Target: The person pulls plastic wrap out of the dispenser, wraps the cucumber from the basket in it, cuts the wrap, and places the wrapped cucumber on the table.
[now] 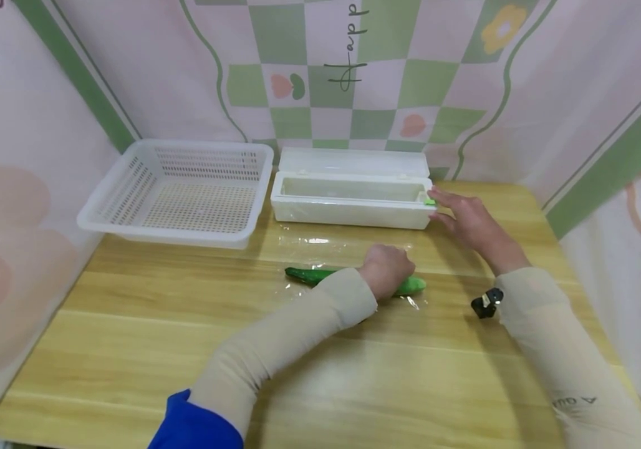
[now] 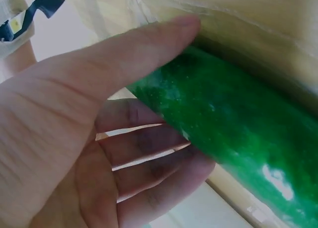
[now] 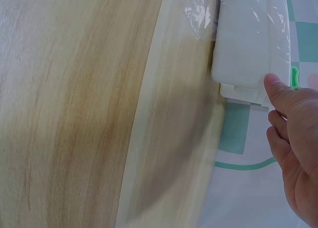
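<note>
A green cucumber (image 1: 312, 275) lies on a sheet of clear cling film (image 1: 298, 240) on the table. My left hand (image 1: 386, 271) is over it from above, and in the left wrist view its thumb and fingers (image 2: 154, 181) curl round the cucumber's side. Behind stands a white cling film dispenser (image 1: 348, 212) with its lid raised; the film stretches from its front toward the cucumber. My right hand (image 1: 474, 224) holds the dispenser's right end, beside a green slider (image 1: 429, 202). In the right wrist view its thumb (image 3: 278, 91) presses the box's corner.
A white perforated basket (image 1: 202, 199) stands at the back left of the wooden table (image 1: 146, 349). A patterned cloth (image 1: 332, 68) hangs behind the table and at both sides. A small black device (image 1: 487, 303) is worn at the right wrist.
</note>
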`<state>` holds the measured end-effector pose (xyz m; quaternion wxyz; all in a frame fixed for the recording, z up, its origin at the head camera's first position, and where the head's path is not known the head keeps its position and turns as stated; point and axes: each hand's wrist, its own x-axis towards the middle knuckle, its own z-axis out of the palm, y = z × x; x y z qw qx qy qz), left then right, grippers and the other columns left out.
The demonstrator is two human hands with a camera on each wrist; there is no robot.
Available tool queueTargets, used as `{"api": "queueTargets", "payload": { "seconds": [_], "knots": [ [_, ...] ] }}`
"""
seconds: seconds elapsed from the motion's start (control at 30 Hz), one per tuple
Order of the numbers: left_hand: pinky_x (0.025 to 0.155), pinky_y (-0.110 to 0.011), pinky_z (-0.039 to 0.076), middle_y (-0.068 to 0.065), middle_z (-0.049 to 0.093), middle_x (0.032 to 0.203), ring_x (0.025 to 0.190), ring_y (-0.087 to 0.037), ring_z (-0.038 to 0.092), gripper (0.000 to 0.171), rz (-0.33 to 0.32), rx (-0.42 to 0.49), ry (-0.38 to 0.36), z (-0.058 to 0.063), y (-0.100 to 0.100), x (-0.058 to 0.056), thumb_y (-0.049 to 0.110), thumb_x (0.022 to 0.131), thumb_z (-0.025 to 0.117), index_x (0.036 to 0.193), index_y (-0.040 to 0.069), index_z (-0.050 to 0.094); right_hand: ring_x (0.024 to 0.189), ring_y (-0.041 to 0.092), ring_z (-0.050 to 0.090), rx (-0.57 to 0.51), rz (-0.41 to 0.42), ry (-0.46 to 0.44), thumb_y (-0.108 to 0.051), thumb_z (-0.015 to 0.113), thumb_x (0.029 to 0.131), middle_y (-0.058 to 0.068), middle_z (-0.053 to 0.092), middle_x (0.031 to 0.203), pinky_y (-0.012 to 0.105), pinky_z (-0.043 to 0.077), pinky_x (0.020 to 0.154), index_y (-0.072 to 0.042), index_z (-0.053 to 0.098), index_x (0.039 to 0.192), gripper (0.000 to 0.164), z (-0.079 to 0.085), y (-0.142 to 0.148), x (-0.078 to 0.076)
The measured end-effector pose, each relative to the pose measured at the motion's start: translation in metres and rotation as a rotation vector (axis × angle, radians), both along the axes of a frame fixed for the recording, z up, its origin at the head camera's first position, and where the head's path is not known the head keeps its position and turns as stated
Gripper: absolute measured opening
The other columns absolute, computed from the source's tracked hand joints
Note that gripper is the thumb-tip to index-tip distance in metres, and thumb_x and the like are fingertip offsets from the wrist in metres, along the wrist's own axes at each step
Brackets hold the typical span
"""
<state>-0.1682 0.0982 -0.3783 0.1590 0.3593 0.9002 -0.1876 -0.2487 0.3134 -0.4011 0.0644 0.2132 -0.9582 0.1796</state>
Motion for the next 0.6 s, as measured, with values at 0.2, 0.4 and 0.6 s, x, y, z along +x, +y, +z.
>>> {"api": "queueTargets", "payload": {
  "seconds": [0.2, 0.4, 0.6],
  "knots": [
    [0.078, -0.024, 0.06, 0.01, 0.07, 0.116, 0.097, -0.006, 0.065, 0.037, -0.062, 0.062, 0.013, 0.0, -0.012, -0.003, 0.028, 0.088, 0.083, 0.121, 0.028, 0.068, 0.138, 0.056, 0.051, -0.002, 0.0, 0.003, -0.007, 0.073, 0.098, 0.025, 0.048, 0.157, 0.065, 0.043, 0.117, 0.0, 0.053, 0.151, 0.057, 0.0, 0.0, 0.0],
    [0.074, -0.023, 0.059, 0.011, 0.07, 0.108, 0.09, -0.005, 0.062, 0.041, -0.064, 0.125, -0.003, 0.001, -0.027, -0.005, 0.041, 0.081, 0.09, 0.112, 0.026, 0.069, 0.138, 0.056, 0.051, -0.007, -0.011, -0.001, -0.009, 0.073, 0.099, 0.024, 0.048, 0.158, 0.066, 0.042, 0.117, -0.002, 0.052, 0.152, 0.058, -0.001, 0.001, -0.001],
    [0.07, -0.025, 0.058, 0.009, 0.068, 0.098, 0.082, -0.007, 0.056, 0.039, -0.084, 0.214, -0.002, -0.002, -0.051, -0.003, 0.048, 0.085, 0.087, 0.106, 0.022, 0.069, 0.141, 0.055, 0.049, 0.001, -0.016, -0.021, -0.009, 0.073, 0.099, 0.025, 0.046, 0.159, 0.066, 0.04, 0.119, -0.001, 0.05, 0.154, 0.06, -0.001, 0.001, -0.001]
  ]
}}
